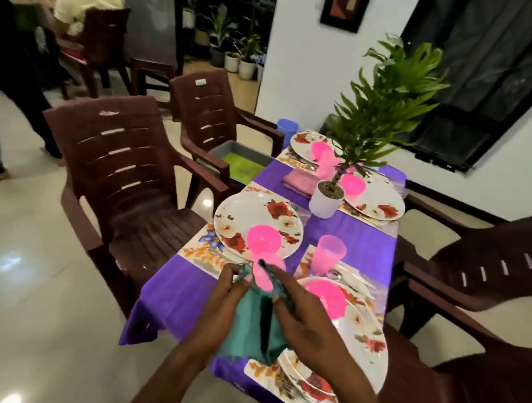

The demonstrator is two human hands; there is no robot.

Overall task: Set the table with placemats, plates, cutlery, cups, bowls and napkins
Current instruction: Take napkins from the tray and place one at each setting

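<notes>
A teal cloth napkin [253, 326] hangs between my hands over the near end of the purple-covered table [362, 244]. My left hand [226, 299] pinches its upper left edge and my right hand [303, 317] pinches its upper right edge. Just beyond them a floral plate [258, 215] on a placemat [198, 250] holds a pink bowl [264, 240], with a pink cup [263, 276] behind the napkin's top. To the right stand another pink cup [329, 255] and a second plate [365, 339] with a pink bowl [330, 298]. Cutlery [353, 277] lies beside that cup.
A potted plant [327, 198] stands mid-table, with a folded pink napkin [299, 180] and two more place settings beyond. Brown plastic chairs [134, 187] flank the table on both sides. A grey tray [239, 164] sits on the far left chair. Other people are at the back left.
</notes>
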